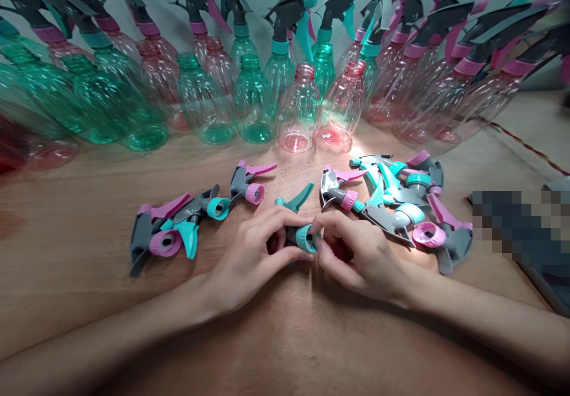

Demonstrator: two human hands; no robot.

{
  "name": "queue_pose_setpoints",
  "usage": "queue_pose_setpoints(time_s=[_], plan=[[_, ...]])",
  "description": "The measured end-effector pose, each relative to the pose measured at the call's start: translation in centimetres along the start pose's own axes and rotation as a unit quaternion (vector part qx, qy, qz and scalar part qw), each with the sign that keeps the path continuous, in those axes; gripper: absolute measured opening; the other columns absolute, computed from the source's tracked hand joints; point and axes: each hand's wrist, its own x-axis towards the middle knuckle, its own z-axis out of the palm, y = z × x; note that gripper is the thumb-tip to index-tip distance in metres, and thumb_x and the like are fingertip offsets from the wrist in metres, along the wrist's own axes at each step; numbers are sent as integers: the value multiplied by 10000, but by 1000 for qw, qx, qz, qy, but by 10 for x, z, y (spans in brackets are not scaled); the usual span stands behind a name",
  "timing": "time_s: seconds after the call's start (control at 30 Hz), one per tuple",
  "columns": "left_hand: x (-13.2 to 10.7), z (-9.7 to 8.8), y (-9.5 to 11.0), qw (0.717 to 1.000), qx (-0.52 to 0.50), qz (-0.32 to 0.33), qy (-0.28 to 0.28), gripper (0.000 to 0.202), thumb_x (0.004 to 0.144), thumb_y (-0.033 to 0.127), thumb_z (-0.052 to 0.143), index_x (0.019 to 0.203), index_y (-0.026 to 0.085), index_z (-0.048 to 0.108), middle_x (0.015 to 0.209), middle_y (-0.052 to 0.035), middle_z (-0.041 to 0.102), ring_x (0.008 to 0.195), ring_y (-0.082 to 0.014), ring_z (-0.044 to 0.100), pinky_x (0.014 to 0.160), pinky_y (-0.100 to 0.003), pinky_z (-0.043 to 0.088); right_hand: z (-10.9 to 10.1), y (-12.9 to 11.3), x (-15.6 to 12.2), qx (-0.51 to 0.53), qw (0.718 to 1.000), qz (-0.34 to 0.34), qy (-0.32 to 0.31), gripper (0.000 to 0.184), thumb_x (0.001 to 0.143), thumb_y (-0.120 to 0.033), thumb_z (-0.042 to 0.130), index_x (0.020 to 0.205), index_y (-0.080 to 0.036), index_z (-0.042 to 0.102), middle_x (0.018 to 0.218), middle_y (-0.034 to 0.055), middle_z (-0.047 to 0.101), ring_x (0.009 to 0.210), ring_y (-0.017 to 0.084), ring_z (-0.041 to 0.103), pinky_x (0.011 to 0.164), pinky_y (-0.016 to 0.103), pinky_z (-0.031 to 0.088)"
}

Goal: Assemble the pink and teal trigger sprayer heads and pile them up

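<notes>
A grey trigger sprayer head with a teal collar (304,238) and teal trigger is held low over the table between both hands. My left hand (256,244) grips its grey body, fingers curled round it and thumb under the collar. My right hand (358,250) is closed in a pinch at the collar's open end; whether a small part sits between its fingertips is hidden. Left of the hands lie several loose sprayer heads, among them a pink-collared one (165,243). To the right is a heap of more heads, with a pink-collared one (430,234) nearest my right wrist.
Open-necked green bottles (207,105) and clear pinkish bottles (297,111) stand in a row beyond the hands. Behind them are several bottles with sprayers fitted (279,57). A twisted cable (529,146) and a dark, partly pixelated object (545,283) are at the right.
</notes>
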Motion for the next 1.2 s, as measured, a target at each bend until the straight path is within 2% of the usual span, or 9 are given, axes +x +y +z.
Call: queue_pose_setpoints(time_s=[0.23, 0.3, 0.37, 0.5, 0.6, 0.7, 0.9, 1.0, 1.2], plan=[[1, -1, 0, 999, -25, -23, 9, 283, 794, 179, 706, 1066, 231, 648, 819, 34, 600, 611, -86, 450, 584, -216, 374, -2, 0, 1, -6, 999, -47, 26, 239, 779, -64, 522, 996, -164, 530, 602, -72, 495, 460, 55, 389, 466, 198, 346], [1, -1, 0, 999, -28, -27, 5, 287, 803, 190, 697, 1082, 234, 648, 821, 26, 602, 611, -91, 453, 583, -220, 377, -3, 0, 0, 22, 999, -26, 9, 240, 796, -91, 546, 1017, -183, 526, 601, -78, 491, 470, 58, 415, 473, 201, 356], [1, -1, -1, 999, -24, -25, 4, 279, 794, 190, 705, 1066, 226, 655, 830, 18, 600, 614, -93, 454, 582, -224, 379, -4, 1, -1, 95, 994, 47, -31, 210, 828, -139, 565, 1018, -203, 499, 605, -85, 466, 484, 60, 423, 469, 196, 354], [1, -1, -2, 1000, -18, -6, 11, 253, 776, 153, 711, 1021, 197, 667, 827, 14, 584, 624, -93, 459, 584, -221, 385, -10, 7, 5, 295, 924, 215, -115, 212, 861, -263, 596, 873, -224, 387, 656, -81, 434, 554, 66, 414, 492, 196, 358], [1, -1, -1, 1000, -18, 18, -8, 286, 778, 125, 704, 1053, 192, 661, 817, 18, 567, 636, -93, 468, 603, -217, 400, -17, 12, 13, 364, 883, 254, -152, 313, 824, -271, 650, 804, -226, 341, 653, -93, 416, 549, 52, 384, 489, 184, 333], [1, -1, 0, 998, -14, 31, -47, 322, 795, 120, 686, 1106, 192, 643, 884, 2, 596, 682, -102, 492, 615, -215, 409, -22, 15, 18, 379, 862, 267, -204, 351, 779, -215, 684, 793, -227, 334, 621, -113, 412, 514, 39, 367, 478, 172, 330], [-1, 1, 1, 996, 15, 76, -34, 321, 812, 82, 653, 1116, 179, 623, 899, 5, 573, 631, -83, 456, 608, -206, 410, -17, 7, 15, 268, 893, 307, -190, 326, 735, -167, 651, 825, -235, 345, 711, -76, 447, 596, 72, 398, 490, 194, 329], [-2, 1, 0, 994, 45, 93, -26, 282, 818, 74, 638, 1087, 158, 615, 889, 1, 559, 626, -82, 460, 608, -202, 419, -15, 2, 14, 252, 894, 318, -188, 301, 757, -182, 613, 859, -243, 337, 807, -48, 504, 627, 89, 470, 479, 201, 343], [-4, 3, -4, 985, 107, 138, -4, 248, 861, 106, 583, 1101, 167, 585, 953, -23, 582, 655, -91, 519, 625, -209, 455, -14, -8, 12, 236, 915, 281, -169, 344, 763, -122, 536, 1019, -244, 341, 791, -47, 574, 608, 101, 544, 524, 218, 408]])
